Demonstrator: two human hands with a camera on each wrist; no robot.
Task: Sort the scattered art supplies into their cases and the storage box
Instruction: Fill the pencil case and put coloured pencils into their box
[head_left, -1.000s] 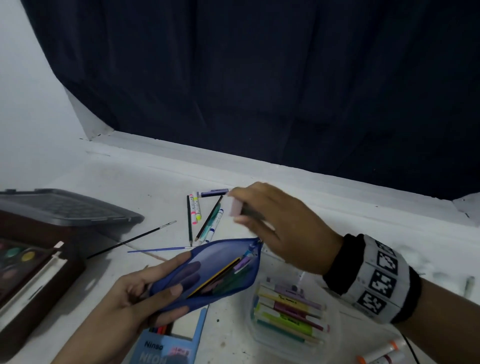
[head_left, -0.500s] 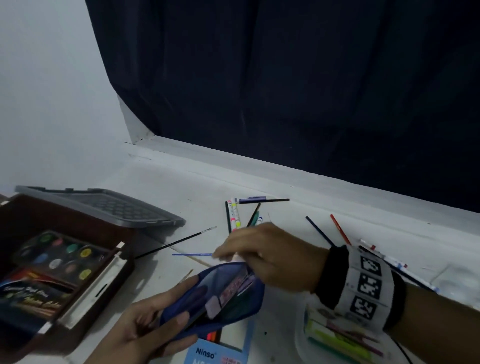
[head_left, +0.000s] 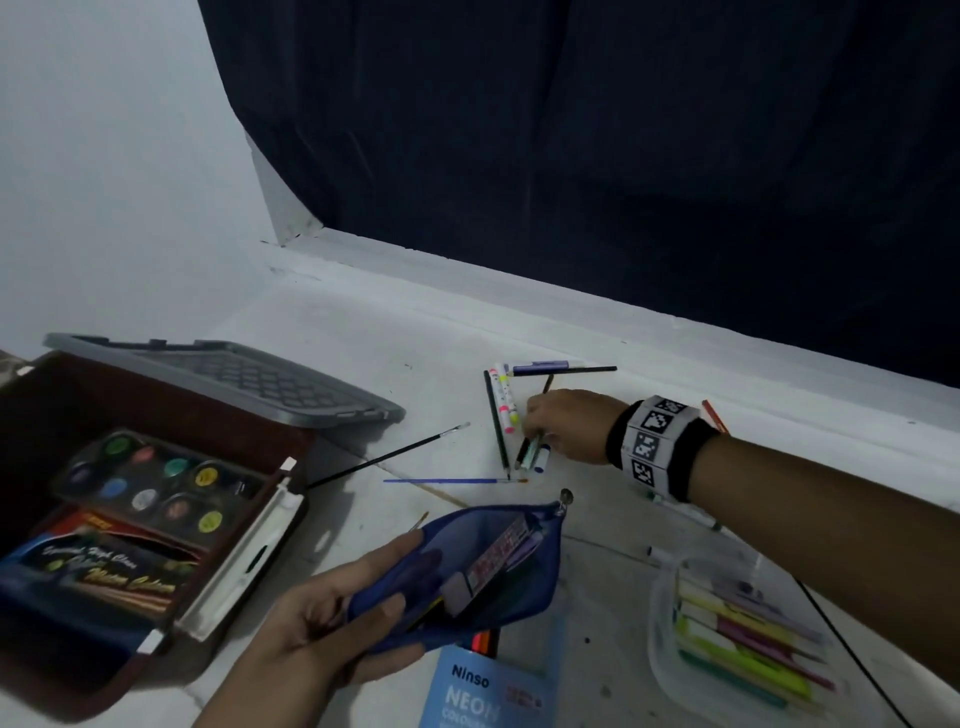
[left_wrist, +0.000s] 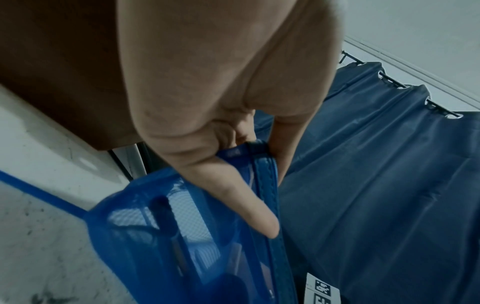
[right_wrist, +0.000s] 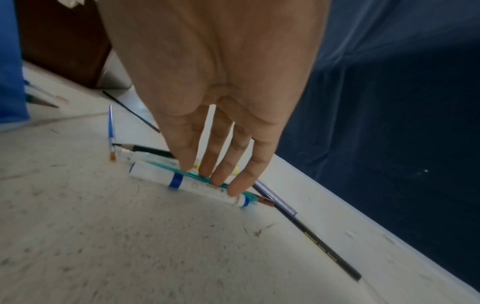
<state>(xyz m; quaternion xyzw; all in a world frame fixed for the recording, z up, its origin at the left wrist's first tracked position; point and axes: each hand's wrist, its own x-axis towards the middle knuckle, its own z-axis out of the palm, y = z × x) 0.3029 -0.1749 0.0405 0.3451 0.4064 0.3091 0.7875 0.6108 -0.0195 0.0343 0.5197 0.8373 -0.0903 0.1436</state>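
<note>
My left hand (head_left: 343, 618) grips a blue mesh pouch (head_left: 467, 566) by its open edge, thumb over the rim; in the left wrist view the pouch (left_wrist: 182, 236) hangs from that hand (left_wrist: 259, 185). Pens and a pale eraser (head_left: 457, 592) lie inside. My right hand (head_left: 550, 421) reaches onto a cluster of pens (head_left: 530, 452) farther back. In the right wrist view its straight fingertips (right_wrist: 207, 172) press on a teal pen (right_wrist: 192, 174) beside a white marker with a blue band (right_wrist: 161, 176). Nothing is lifted.
A brown storage box (head_left: 291, 499) with a watercolour palette (head_left: 156, 483) stands at left, its grey lid (head_left: 234, 374) behind it. A clear case of markers (head_left: 670, 654) sits bottom right, a Ninso neon box (head_left: 488, 691) under the pouch. Brushes (head_left: 384, 457) and pencils (right_wrist: 330, 251) lie scattered.
My right hand carried a pale eraser to the pouch, left it inside, then moved back to the pen cluster. The left hand kept holding the pouch open.
</note>
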